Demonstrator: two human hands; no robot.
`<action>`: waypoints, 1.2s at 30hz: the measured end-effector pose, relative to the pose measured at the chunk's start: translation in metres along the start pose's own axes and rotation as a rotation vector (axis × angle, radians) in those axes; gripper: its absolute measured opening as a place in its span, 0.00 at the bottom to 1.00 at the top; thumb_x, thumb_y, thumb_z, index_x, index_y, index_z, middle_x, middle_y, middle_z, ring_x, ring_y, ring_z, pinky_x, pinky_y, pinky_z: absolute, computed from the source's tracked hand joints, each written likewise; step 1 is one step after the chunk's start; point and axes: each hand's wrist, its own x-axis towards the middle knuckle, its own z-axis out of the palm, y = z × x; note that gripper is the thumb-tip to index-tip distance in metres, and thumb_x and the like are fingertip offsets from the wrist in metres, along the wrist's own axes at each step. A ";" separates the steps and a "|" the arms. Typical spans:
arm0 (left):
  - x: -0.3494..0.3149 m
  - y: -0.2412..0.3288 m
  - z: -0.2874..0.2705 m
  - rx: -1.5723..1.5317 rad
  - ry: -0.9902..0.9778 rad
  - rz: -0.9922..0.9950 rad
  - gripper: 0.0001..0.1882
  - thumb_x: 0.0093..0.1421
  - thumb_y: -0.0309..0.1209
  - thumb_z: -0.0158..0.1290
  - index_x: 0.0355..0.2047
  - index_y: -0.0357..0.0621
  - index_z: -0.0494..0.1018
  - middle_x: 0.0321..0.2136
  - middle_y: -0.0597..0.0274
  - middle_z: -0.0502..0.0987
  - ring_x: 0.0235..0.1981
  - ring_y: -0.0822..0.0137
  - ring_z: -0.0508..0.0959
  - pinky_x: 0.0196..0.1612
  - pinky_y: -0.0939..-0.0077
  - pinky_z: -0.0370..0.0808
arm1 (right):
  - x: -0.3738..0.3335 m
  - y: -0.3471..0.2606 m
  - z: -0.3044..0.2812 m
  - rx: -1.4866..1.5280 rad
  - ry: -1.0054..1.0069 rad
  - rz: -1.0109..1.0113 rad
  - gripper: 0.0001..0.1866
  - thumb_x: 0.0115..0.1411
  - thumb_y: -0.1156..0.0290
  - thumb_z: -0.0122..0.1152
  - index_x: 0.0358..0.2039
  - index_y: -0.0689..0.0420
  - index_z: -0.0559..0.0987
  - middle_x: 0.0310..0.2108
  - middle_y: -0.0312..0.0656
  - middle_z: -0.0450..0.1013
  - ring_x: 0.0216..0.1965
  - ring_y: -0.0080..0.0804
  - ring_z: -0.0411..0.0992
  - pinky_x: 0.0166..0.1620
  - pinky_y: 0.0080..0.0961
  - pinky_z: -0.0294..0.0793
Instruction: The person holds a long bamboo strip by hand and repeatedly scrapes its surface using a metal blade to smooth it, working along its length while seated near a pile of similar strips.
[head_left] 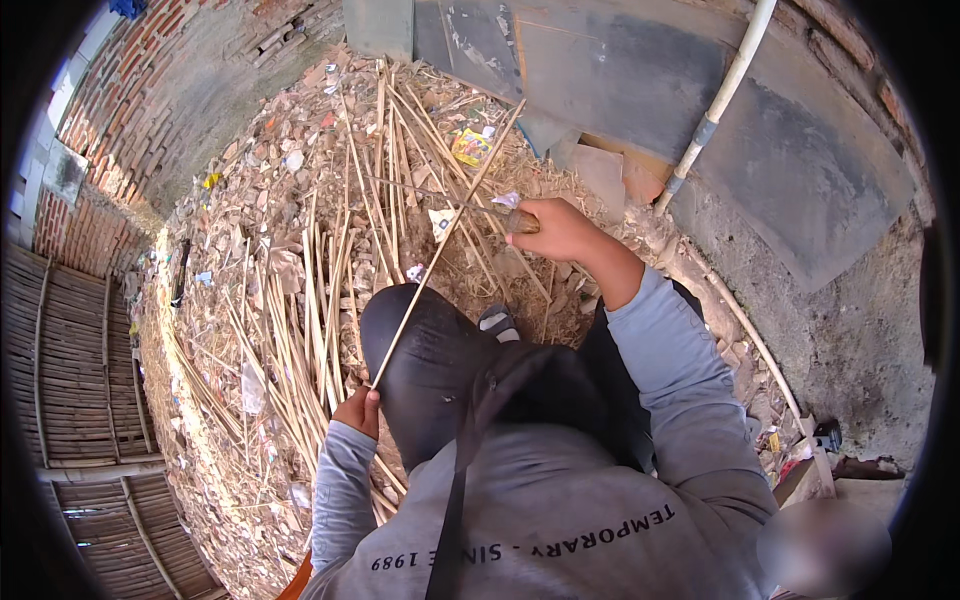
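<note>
1. Over the near middle of the littered ground (225,225), a long pale strip (441,252) slants upward from the person's left side toward the far right edge, passing above the dark-trousered left knee (415,335).
2. At the strip's lower end, the left hand (358,410) pinches it, thumb and fingers closed together beside the knee; part of the fingers is hidden.
3. To the right of the strip, the right hand (550,230) wraps tightly around the brown handle (522,222) of a thin-bladed knife (425,191).
4. The blade points left and crosses the upper half of the strip; whether the two touch cannot be told from this angle.
5. Beneath them, toward the far edge of the ground, a loose fan of strips (381,150) lies spread, with a yellow wrapper (472,147) near its right side.
6. Left of the knee, another bundle of strips (318,310) lies lengthwise, running back toward the left forearm.
7. Between the legs, a sandalled foot (498,322) shows.
8. Along the right edge of the ground stand dark panels (620,75) and a leaning white pipe (735,70); along the left edge stands a slatted wall (80,350).
</note>
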 end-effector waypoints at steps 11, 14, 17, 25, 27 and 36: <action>0.011 0.031 -0.013 0.265 0.107 -0.088 0.21 0.65 0.47 0.46 0.30 0.40 0.66 0.21 0.41 0.74 0.25 0.38 0.75 0.28 0.48 0.70 | 0.002 -0.014 0.028 -0.251 -0.085 -0.019 0.21 0.51 0.53 0.63 0.39 0.55 0.76 0.29 0.51 0.75 0.36 0.53 0.75 0.39 0.47 0.73; 0.011 0.016 0.003 0.288 0.151 -0.102 0.21 0.65 0.48 0.45 0.29 0.40 0.64 0.19 0.41 0.73 0.25 0.36 0.74 0.27 0.46 0.68 | 0.008 -0.011 0.028 -0.325 -0.071 -0.030 0.19 0.49 0.54 0.63 0.36 0.53 0.77 0.31 0.49 0.76 0.37 0.51 0.75 0.39 0.47 0.74; 0.014 0.015 0.008 0.285 0.241 -0.056 0.21 0.66 0.48 0.44 0.31 0.40 0.66 0.19 0.41 0.73 0.24 0.36 0.74 0.27 0.46 0.68 | 0.010 -0.008 0.030 -0.404 -0.056 -0.005 0.16 0.47 0.56 0.64 0.33 0.52 0.78 0.31 0.48 0.76 0.37 0.50 0.76 0.39 0.47 0.74; 0.001 0.014 -0.003 -0.008 0.038 -0.102 0.27 0.65 0.51 0.46 0.24 0.37 0.68 0.17 0.42 0.70 0.23 0.40 0.73 0.27 0.54 0.67 | 0.006 -0.030 0.041 -0.275 -0.100 -0.026 0.17 0.48 0.57 0.66 0.35 0.54 0.78 0.29 0.49 0.76 0.36 0.51 0.75 0.38 0.47 0.74; -0.002 0.006 0.001 -0.055 -0.009 -0.094 0.27 0.65 0.51 0.45 0.25 0.36 0.68 0.17 0.41 0.70 0.23 0.40 0.73 0.27 0.53 0.67 | 0.009 -0.022 0.037 -0.315 -0.121 -0.037 0.17 0.49 0.58 0.66 0.36 0.53 0.78 0.29 0.50 0.76 0.36 0.51 0.75 0.38 0.46 0.74; -0.004 -0.002 0.006 -0.066 -0.016 -0.079 0.28 0.67 0.51 0.41 0.27 0.35 0.70 0.19 0.39 0.71 0.24 0.38 0.73 0.28 0.53 0.67 | 0.006 -0.042 0.036 -0.392 -0.173 -0.094 0.18 0.50 0.60 0.65 0.38 0.56 0.78 0.30 0.52 0.76 0.36 0.51 0.75 0.39 0.43 0.74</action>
